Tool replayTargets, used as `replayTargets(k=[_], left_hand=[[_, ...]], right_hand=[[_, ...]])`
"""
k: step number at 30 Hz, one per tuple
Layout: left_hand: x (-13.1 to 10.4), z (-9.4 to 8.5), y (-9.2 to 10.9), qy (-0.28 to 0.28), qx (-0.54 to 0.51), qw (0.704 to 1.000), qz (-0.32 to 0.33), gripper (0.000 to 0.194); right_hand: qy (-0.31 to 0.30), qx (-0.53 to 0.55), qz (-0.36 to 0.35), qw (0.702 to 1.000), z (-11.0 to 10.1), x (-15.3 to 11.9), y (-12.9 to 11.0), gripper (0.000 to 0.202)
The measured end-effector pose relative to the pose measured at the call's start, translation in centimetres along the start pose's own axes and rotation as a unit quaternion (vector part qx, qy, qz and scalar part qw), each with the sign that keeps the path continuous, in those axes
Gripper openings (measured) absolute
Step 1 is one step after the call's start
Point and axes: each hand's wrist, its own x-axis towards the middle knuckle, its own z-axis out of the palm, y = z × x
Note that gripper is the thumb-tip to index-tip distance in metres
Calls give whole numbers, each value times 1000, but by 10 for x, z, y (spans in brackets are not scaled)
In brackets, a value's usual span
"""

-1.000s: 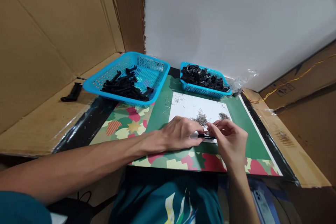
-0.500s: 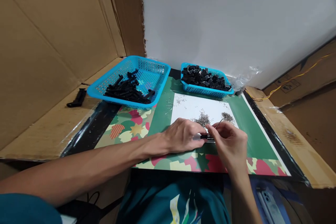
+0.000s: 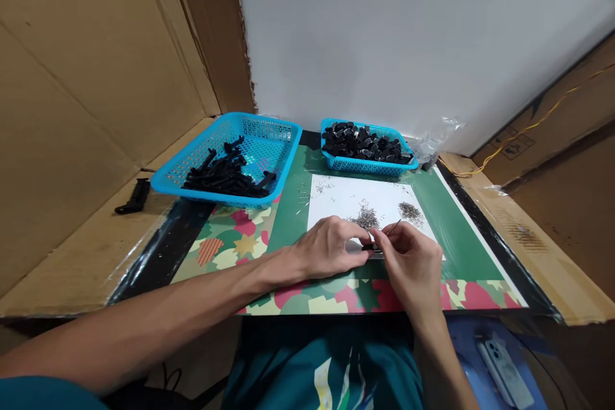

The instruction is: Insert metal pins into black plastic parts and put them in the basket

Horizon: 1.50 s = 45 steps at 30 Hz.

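My left hand (image 3: 329,246) rests on the near part of a white sheet (image 3: 384,189), thumb and fingers closed around a small black part (image 3: 369,247). Facing it, my right hand (image 3: 416,259) pinches a thin metal tool (image 3: 394,227), whose upper end sticks out above the fingers. The fingertips of both hands meet at the black part and hide most of it. Just beyond them lies a heap of tiny metal pieces (image 3: 366,216). A second, smaller heap (image 3: 410,212) sits to its right on the sheet.
A large blue basket (image 3: 163,187) with long black parts stands at the left. The smaller blue basket (image 3: 369,165) behind the sheet is full of short black pieces. One black part (image 3: 134,196) lies on cardboard at far left. Cardboard walls flank the table; a phone (image 3: 504,371) is below right.
The whole view has shifted slightly as the head moved. Both hands stay together at the black part, with the right hand's fingers and the tool hardly altered.
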Motion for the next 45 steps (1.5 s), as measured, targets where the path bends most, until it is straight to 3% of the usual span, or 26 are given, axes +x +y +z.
replayTargets(k=[3, 6, 13, 16, 19, 22, 26, 29, 34, 40, 45], left_hand=[[1, -5, 3, 26, 3, 999, -32, 15], [5, -14, 6, 50, 16, 997, -64, 11], [11, -25, 6, 79, 1, 997, -7, 10], [15, -22, 3, 93, -9, 995, -25, 20], [19, -20, -2, 141, -49, 986, -72, 34], [23, -23, -4, 159, -87, 979, -94, 32], [22, -26, -4, 151, -106, 976, -114, 31], [20, -21, -5, 127, -126, 975, -132, 33], [15, -13, -3, 72, -154, 977, -125, 29], [14, -15, 8, 60, -100, 990, -73, 12], [12, -13, 14, 38, -120, 990, -55, 11]], right_hand=[[56, 92, 35, 994, 1, -2, 6, 30], [159, 167, 80, 970, -4, -4, 19, 29], [42, 290, 191, 937, -24, -14, 41, 37], [6, 302, 194, 933, -22, -16, 43, 36], [2, 311, 183, 933, -20, -16, 47, 33], [37, 235, 155, 959, -23, -16, 56, 31], [95, 29, 146, 984, -39, -14, 70, 32], [65, -65, 158, 983, -55, -7, 82, 34], [-18, -109, 137, 984, -70, 18, 94, 33], [-44, -133, 127, 982, -65, 44, 102, 28], [-60, -138, 138, 979, -65, 46, 107, 26]])
